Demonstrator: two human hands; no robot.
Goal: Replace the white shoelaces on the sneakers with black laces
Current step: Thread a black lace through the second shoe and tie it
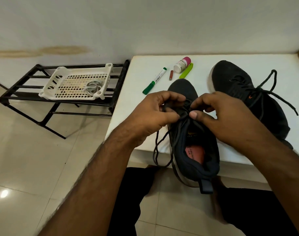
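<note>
Dark mesh and a reddish insole face you: the near sneaker lies lengthwise away from you, heel hanging over the desk edge, toe pointing at the wall. Your left hand and right hand each have a closed grip pinching the black lace at the top eyelets (loose ends trail off the left side). Further back on the right, the second sneaker sits laced in black, toe away and angled left. The white laces lie in the basket on the rack.
</note>
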